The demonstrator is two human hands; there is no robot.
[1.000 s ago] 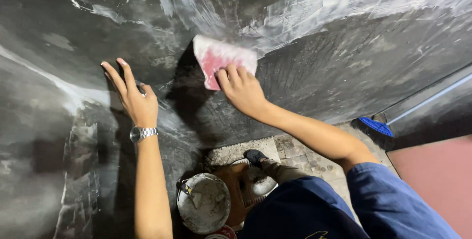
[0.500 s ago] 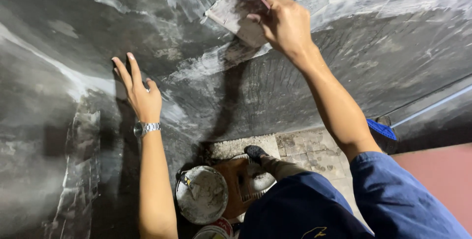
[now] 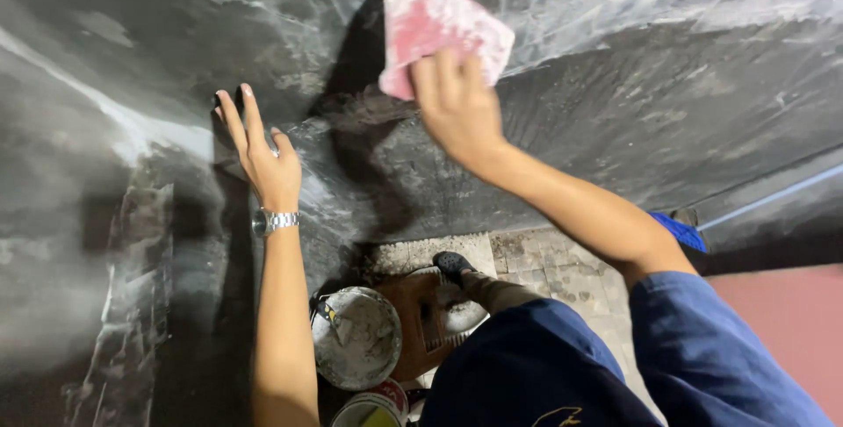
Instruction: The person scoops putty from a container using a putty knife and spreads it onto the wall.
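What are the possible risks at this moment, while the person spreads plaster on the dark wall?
1. The left hand rests flat on the wet-looking wall and may smudge the coat.
2. The pink trowel in the right hand is high; material may drop toward the bucket and foot below.

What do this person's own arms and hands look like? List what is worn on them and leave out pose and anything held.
Both hands are bare, no gloves. The left hand has a silver metal-link wristwatch at the wrist, and the forearm below it is uncovered. The right hand wears nothing at the wrist; a dark blue sleeve ends near the elbow, leaving the forearm bare.
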